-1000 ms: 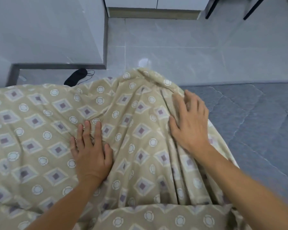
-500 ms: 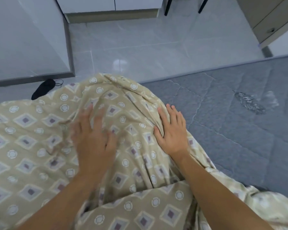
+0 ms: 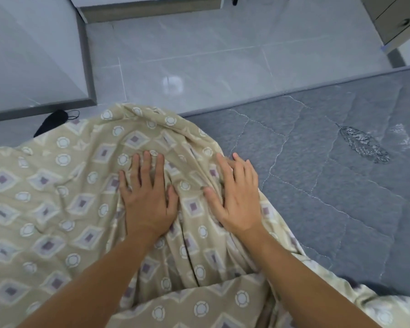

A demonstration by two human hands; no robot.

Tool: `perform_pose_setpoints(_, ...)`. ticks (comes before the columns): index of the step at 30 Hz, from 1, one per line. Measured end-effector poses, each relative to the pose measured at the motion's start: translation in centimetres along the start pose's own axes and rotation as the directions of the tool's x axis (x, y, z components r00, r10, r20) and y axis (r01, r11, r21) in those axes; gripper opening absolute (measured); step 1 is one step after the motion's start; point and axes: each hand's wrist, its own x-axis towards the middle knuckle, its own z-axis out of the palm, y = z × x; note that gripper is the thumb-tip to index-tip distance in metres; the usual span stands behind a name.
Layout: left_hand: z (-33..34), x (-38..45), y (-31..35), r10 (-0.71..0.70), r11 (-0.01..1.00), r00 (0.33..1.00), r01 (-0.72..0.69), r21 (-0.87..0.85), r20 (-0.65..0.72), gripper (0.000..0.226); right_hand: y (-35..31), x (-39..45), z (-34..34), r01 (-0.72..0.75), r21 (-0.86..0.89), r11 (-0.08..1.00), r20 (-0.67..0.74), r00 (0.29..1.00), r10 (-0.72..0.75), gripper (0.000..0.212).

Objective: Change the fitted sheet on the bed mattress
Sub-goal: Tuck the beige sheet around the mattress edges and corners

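Note:
A beige fitted sheet point(image 3: 57, 209) with diamond and circle patterns lies rumpled over the left part of a bare grey quilted mattress point(image 3: 329, 185). My left hand point(image 3: 147, 200) lies flat on the sheet with its fingers spread. My right hand point(image 3: 237, 197) presses flat on the sheet near its right edge, fingers straight, close to where the bare mattress begins. The sheet bunches in folds between and below both hands. One corner of the sheet hangs over the far mattress edge.
Grey floor tiles point(image 3: 211, 55) lie beyond the mattress edge. A black eye mask point(image 3: 51, 120) lies on the floor at the left. A white cabinet point(image 3: 29, 55) stands at the far left, a wooden drawer unit point(image 3: 395, 17) at the top right. A stain point(image 3: 362, 145) marks the mattress.
Both hands slid over the sheet toward the far edge and came closer together. The camera turned right, so more bare mattress shows.

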Motion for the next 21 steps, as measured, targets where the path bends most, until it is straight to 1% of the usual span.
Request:
perform_pose_setpoints(1,0.1,0.0,-0.1,0.0,1.0,1.0,0.0,-0.008,0.0,0.077,0.1,-0.1,-0.2,-0.009,0.048,0.999,-0.019,1.0,0.01,0.07)
perform_pose_setpoints(3,0.1,0.0,0.0,-0.002,1.0,1.0,0.002,-0.028,0.0,0.076,0.1,-0.2,-0.6,-0.046,0.088,0.995,-0.056,0.997,0.051,0.064)
perform_pose_setpoints(6,0.1,-0.2,0.2,-0.01,0.999,1.0,0.009,-0.031,-0.008,0.076,-0.8,0.8,-1.1,-0.151,0.06,0.987,-0.063,0.986,0.155,0.052)
perform_pose_setpoints(7,0.2,-0.2,0.1,-0.007,1.0,1.0,0.006,-0.028,-0.013,0.076,-1.4,1.3,-1.6,-0.193,0.032,0.981,-0.037,0.98,0.194,0.05)
perform_pose_setpoints(8,0.3,-0.1,0.1,-0.004,1.0,1.0,0.003,-0.024,-0.019,0.076,-1.7,1.9,-2.2,-0.245,-0.006,0.97,0.022,0.969,0.245,0.047)
perform_pose_setpoints(9,0.3,0.0,0.1,-0.002,1.0,1.0,0.001,-0.02,-0.017,0.076,-1.8,2.4,-3.0,-0.298,-0.048,0.953,0.114,0.947,0.302,0.041)
perform_pose_setpoints(10,0.3,0.0,0.1,-0.002,1.0,1.0,0.001,-0.017,-0.019,0.076,-1.5,2.9,-3.9,-0.349,-0.094,0.932,0.224,0.905,0.362,0.038)
perform_pose_setpoints(11,0.3,-0.1,0.1,-0.003,1.0,1.0,0.003,-0.016,-0.021,0.076,-1.3,3.4,-4.9,-0.388,-0.133,0.912,0.347,0.844,0.409,0.039)
perform_pose_setpoints(12,0.2,-0.2,0.1,-0.007,1.0,1.0,0.007,-0.017,-0.026,0.076,-1.1,3.6,-6.0,-0.403,-0.141,0.904,0.467,0.778,0.42,0.039)
perform_pose_setpoints(13,0.2,-0.2,0.1,-0.008,1.0,1.0,0.008,-0.017,-0.03,0.075,-0.8,3.6,-7.0,-0.388,-0.139,0.911,0.563,0.726,0.394,0.034)
perform_pose_setpoints(14,0.2,-0.2,0.1,-0.009,1.0,0.999,0.008,-0.02,-0.033,0.074,-0.5,3.4,-7.9,-0.358,-0.126,0.925,0.635,0.687,0.352,0.029)
perform_pose_setpoints(15,0.2,-0.2,0.2,-0.009,1.0,0.999,0.008,-0.025,-0.034,0.074,-0.3,3.2,-8.8,-0.319,-0.117,0.941,0.682,0.663,0.309,0.027)
perform_pose_setpoints(16,0.1,-0.2,0.3,-0.01,1.0,0.999,0.009,-0.028,-0.036,0.073,0.1,2.9,-9.4,-0.283,-0.097,0.954,0.705,0.657,0.267,0.029)
perform_pose_setpoints(17,0.0,-0.2,0.3,-0.009,1.0,0.999,0.008,-0.028,-0.038,0.073,0.4,2.6,-9.5,-0.27,-0.059,0.961,0.705,0.671,0.231,0.029)
perform_pose_setpoints(19,0.0,-0.1,0.3,-0.007,1.0,0.999,0.006,-0.025,-0.031,0.073,0.6,1.8,-8.9,-0.322,0.068,0.944,0.631,0.747,0.209,0.022)
perform_pose_setpoints(20,0.0,-0.1,0.2,-0.009,1.0,1.0,0.009,-0.024,-0.023,0.074,0.6,1.5,-8.3,-0.335,0.103,0.936,0.568,0.792,0.221,0.019)
perform_pose_setpoints(21,0.1,-0.2,0.2,-0.011,1.0,1.0,0.011,-0.023,-0.014,0.075,0.6,1.3,-7.5,-0.329,0.096,0.94,0.507,0.828,0.238,0.015)
